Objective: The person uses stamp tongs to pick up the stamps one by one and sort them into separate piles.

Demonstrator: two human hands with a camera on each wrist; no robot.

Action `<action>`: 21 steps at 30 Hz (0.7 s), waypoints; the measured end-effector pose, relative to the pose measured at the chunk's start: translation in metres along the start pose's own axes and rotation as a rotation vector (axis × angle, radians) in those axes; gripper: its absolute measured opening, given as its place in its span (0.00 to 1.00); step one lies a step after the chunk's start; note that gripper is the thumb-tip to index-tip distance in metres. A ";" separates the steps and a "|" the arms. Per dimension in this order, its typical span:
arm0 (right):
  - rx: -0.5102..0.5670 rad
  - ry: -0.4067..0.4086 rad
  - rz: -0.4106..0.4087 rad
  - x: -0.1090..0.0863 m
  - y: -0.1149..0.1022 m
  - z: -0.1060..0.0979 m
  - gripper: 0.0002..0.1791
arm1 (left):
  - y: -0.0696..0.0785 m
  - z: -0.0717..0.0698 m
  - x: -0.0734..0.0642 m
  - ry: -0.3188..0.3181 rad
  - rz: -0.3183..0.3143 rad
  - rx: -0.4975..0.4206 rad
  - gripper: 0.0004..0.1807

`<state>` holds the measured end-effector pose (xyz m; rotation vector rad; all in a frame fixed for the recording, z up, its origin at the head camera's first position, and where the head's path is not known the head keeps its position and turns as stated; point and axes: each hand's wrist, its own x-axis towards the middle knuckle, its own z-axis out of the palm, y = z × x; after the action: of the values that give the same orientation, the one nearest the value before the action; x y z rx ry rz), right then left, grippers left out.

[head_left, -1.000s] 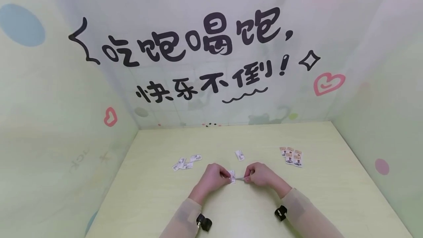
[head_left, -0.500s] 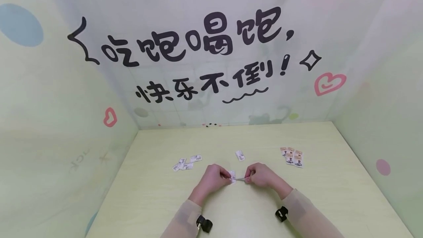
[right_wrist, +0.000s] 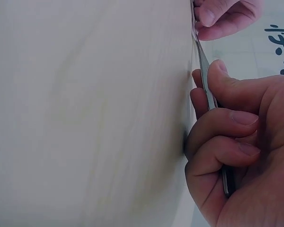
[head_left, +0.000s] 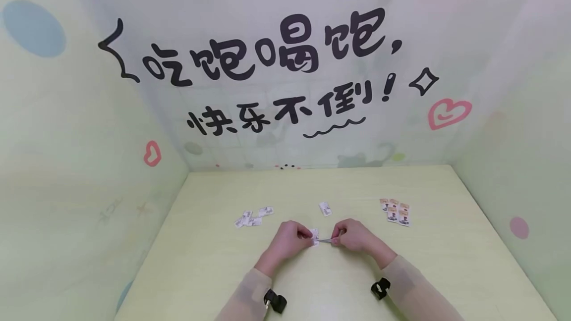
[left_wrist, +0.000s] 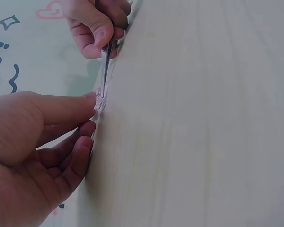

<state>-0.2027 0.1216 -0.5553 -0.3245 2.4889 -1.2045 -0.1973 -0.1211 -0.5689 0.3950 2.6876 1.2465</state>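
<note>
Near the middle of the table, my left hand pinches a small white printed card at its left edge between thumb and fingers. My right hand grips metal tweezers, with fingers curled round the handle end. In the left wrist view the slim tips of the tweezers reach left onto the face of the card, close to the left thumb. Part of the card is hidden behind the left fingers.
One more small white card lies behind the hands. Several similar white cards are loosely grouped at left. At right lie several orange-topped cards, partly overlapping. The pale wooden table meets printed walls behind and on both sides.
The head view has shifted slightly. Both hands keep almost the same place, with the tweezers still at the card.
</note>
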 end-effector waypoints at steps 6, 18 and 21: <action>0.033 0.011 -0.015 -0.003 0.002 -0.006 0.06 | -0.004 -0.001 -0.001 0.004 0.030 -0.026 0.06; 0.080 -0.038 -0.075 0.003 0.008 -0.005 0.04 | -0.028 -0.031 -0.016 0.118 0.009 -0.038 0.06; 0.073 -0.029 -0.081 0.003 0.005 -0.005 0.04 | -0.035 -0.040 -0.019 0.159 -0.003 -0.045 0.07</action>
<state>-0.2083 0.1273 -0.5571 -0.4233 2.4209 -1.3098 -0.1956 -0.1775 -0.5690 0.2974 2.7824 1.3898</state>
